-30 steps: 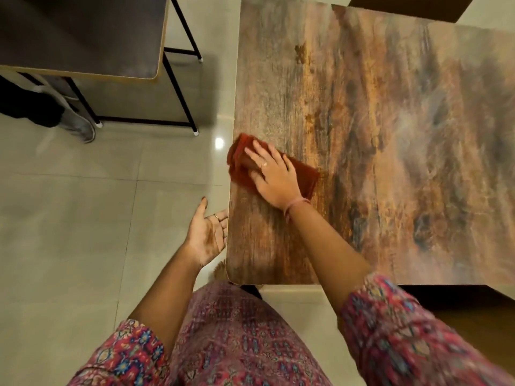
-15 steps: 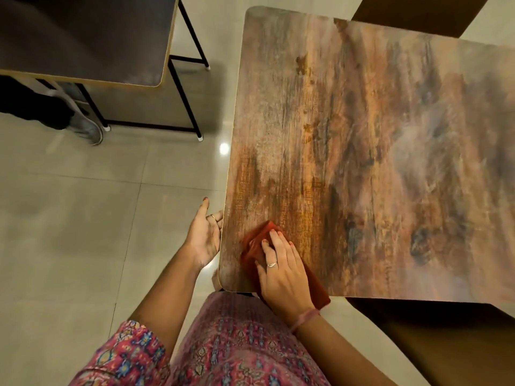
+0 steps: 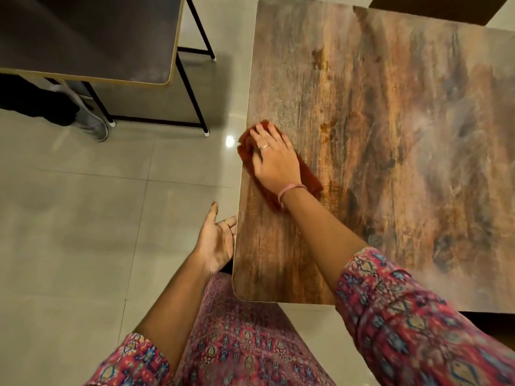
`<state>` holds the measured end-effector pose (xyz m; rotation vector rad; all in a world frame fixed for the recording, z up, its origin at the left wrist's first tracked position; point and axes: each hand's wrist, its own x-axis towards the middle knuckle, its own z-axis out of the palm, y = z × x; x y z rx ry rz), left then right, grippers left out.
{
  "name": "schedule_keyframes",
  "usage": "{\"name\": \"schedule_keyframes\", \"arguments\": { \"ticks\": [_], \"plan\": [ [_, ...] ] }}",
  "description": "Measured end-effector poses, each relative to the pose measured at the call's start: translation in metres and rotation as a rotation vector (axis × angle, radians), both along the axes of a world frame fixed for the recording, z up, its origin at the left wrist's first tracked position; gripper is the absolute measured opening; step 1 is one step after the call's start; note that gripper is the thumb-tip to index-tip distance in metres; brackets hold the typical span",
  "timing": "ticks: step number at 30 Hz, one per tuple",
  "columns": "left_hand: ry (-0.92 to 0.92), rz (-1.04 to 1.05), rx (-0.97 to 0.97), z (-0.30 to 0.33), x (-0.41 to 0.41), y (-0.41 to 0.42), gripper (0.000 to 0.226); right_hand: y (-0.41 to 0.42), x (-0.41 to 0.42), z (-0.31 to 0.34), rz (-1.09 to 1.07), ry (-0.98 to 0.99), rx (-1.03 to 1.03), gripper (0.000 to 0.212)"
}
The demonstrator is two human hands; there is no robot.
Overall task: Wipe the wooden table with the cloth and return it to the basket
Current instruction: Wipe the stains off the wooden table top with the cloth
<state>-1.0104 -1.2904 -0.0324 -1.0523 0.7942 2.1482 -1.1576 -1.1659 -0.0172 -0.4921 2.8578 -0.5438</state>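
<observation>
The wooden table (image 3: 390,135) fills the right of the view, with a rust-brown grain top. A red-orange cloth (image 3: 310,176) lies flat on it near the left edge. My right hand (image 3: 274,160) presses down on the cloth, palm flat and fingers spread, covering most of it. My left hand (image 3: 217,240) is beside the table's left edge, palm open and fingers apart, its fingertips at the edge. No basket is in view.
A dark-topped table (image 3: 83,37) on thin black legs stands at the upper left. Someone's dark trouser leg and grey shoe (image 3: 96,126) show beneath it. Pale floor tiles (image 3: 83,218) cover the left. Another dark surface (image 3: 429,6) sits beyond the wooden table.
My right hand first slid the cloth toward me to the near left corner, then pushed it away along the left edge. My left hand stayed beside the edge.
</observation>
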Motion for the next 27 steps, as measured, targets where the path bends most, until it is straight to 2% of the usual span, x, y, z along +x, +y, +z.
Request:
{"name": "schedule_keyframes", "arguments": {
  "ticks": [4,8,11,14,18,22,25,27],
  "plan": [
    [-0.001,-0.106,0.027,-0.002,-0.008,-0.01,0.088,-0.006,-0.003,0.004,-0.019,0.009,0.001,0.049],
    [-0.011,-0.198,0.074,-0.003,-0.025,-0.02,0.09,0.014,0.095,0.008,0.141,-0.055,0.001,0.049],
    [-0.015,-0.239,0.099,-0.005,-0.044,-0.025,0.09,0.033,0.18,0.008,0.254,-0.058,0.092,0.053],
    [0.002,-0.266,0.083,-0.005,-0.061,-0.025,0.09,0.042,0.206,0.006,0.311,-0.046,0.094,0.054],
    [0.002,-0.268,0.075,-0.004,-0.076,-0.025,0.08,0.028,0.138,0.004,0.262,-0.054,0.055,0.053],
    [0.018,-0.299,-0.015,-0.003,-0.084,-0.023,0.056,0.016,0.02,0.001,-0.031,0.008,0.003,0.048],
    [0.064,-0.36,-0.086,-0.003,-0.089,-0.022,0.048,0.023,-0.057,0.0,-0.257,0.031,-0.005,0.049],
    [0.083,-0.372,-0.117,-0.002,-0.093,-0.021,0.045,0.028,-0.081,-0.002,-0.354,0.034,0.018,0.048]
  ]
}}
